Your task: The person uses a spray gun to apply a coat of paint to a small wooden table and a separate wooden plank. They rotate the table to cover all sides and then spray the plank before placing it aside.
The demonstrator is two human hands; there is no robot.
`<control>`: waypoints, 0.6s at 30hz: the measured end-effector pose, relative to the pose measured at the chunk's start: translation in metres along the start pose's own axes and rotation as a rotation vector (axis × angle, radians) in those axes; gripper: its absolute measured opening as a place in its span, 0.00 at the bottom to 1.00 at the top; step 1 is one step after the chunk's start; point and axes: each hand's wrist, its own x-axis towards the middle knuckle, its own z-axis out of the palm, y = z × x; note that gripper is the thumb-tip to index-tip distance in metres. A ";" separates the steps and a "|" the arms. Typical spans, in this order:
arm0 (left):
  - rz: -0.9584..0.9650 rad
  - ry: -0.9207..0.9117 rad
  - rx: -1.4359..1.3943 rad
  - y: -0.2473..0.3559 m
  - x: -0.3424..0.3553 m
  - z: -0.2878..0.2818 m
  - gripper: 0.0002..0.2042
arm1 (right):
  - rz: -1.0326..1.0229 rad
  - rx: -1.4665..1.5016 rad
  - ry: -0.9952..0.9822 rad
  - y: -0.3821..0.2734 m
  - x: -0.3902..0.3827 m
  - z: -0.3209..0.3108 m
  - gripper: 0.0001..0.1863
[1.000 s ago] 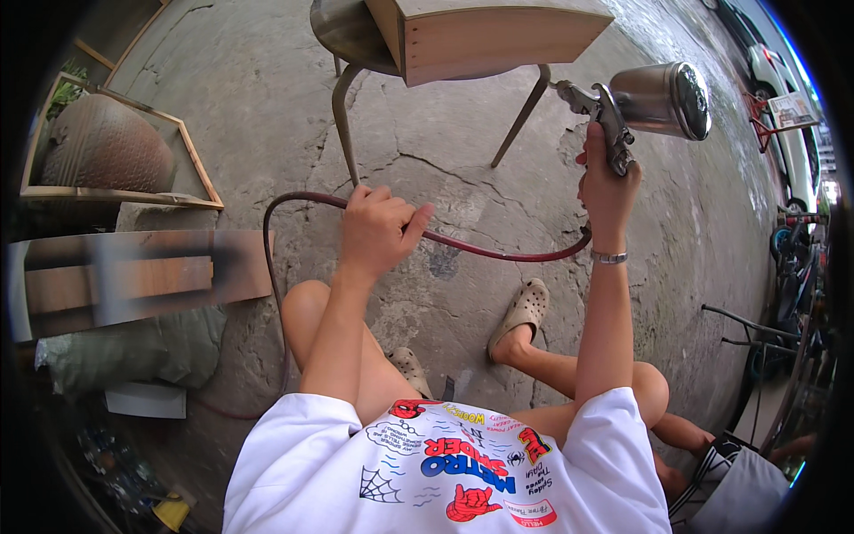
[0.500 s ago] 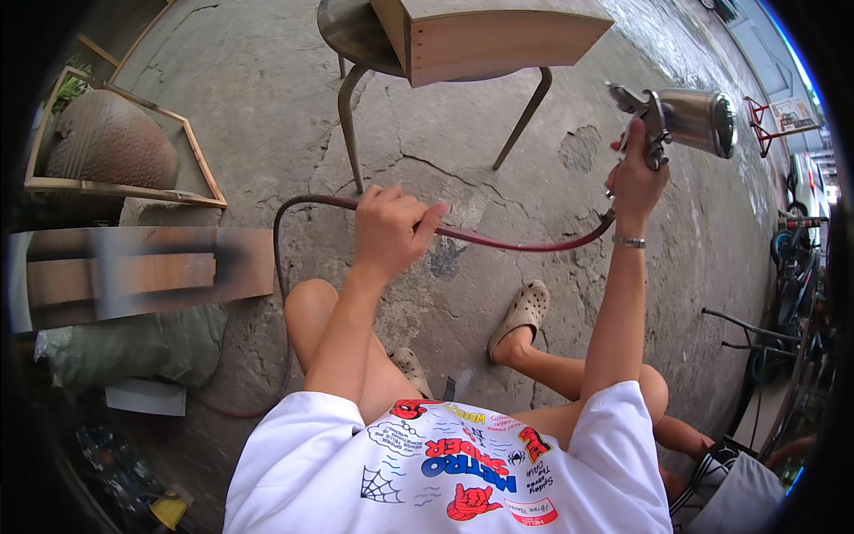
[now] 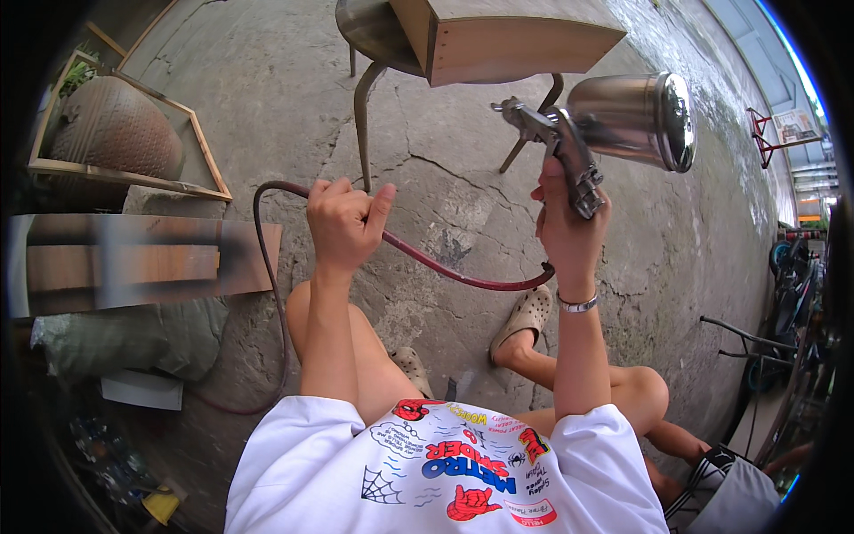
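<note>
My right hand (image 3: 574,222) is wrapped round the handle of a metal spray gun (image 3: 559,147), raised above the ground on my right. A shiny metal paint cup (image 3: 627,120) is fixed to the gun and points away to the right. From the bottom of the handle a dark red air hose (image 3: 445,271) sags in a curve to my left hand (image 3: 345,222), whose fingers are closed around it. Past that hand the hose loops down past my left knee. Ahead of both hands a wooden box (image 3: 525,49) rests on a round-seated stool (image 3: 378,36); its inside is mostly out of view.
To the left, a plank-like painted panel (image 3: 151,267) lies over a grey-green sack (image 3: 133,338). Behind it stand a large clay pot (image 3: 116,133) and a wooden frame (image 3: 200,151). Bicycles (image 3: 787,285) line the right side, and another person (image 3: 721,481) sits at lower right. The concrete floor (image 3: 463,196) is cracked.
My right hand has brought the spray gun leftward and closer to me, its nozzle now in front of the stool's right leg. My left hand, still on the hose, has shifted left.
</note>
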 end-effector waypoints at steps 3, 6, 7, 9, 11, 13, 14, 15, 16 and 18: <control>0.009 0.019 -0.003 -0.002 0.000 -0.002 0.30 | -0.047 0.035 -0.083 -0.011 -0.009 0.009 0.13; 0.011 0.019 0.015 -0.009 -0.003 -0.005 0.30 | -0.070 0.001 -0.183 -0.026 -0.018 0.014 0.10; 0.008 0.014 0.024 -0.011 -0.004 -0.006 0.29 | -0.083 0.012 -0.223 -0.029 -0.020 0.015 0.10; -0.001 0.021 0.020 -0.013 -0.003 -0.007 0.29 | -0.096 0.045 -0.294 -0.031 -0.021 0.015 0.10; -0.005 0.021 0.009 -0.014 -0.002 -0.006 0.29 | -0.109 0.033 -0.338 -0.036 -0.019 0.014 0.10; -0.004 0.013 -0.010 -0.015 -0.004 -0.002 0.29 | -0.161 -0.008 -0.290 -0.037 -0.015 0.017 0.10; -0.003 0.005 -0.013 -0.015 -0.003 0.000 0.29 | -0.200 -0.014 -0.230 -0.033 -0.010 0.019 0.10; -0.001 -0.003 -0.016 -0.013 -0.003 0.001 0.28 | -0.239 -0.021 -0.170 -0.031 -0.004 0.021 0.10; 0.000 -0.012 -0.019 -0.012 -0.003 0.002 0.28 | -0.165 -0.047 -0.136 -0.030 0.002 0.018 0.10; 0.008 -0.012 -0.031 -0.010 -0.001 0.005 0.28 | -0.154 -0.071 -0.046 -0.024 0.013 0.012 0.11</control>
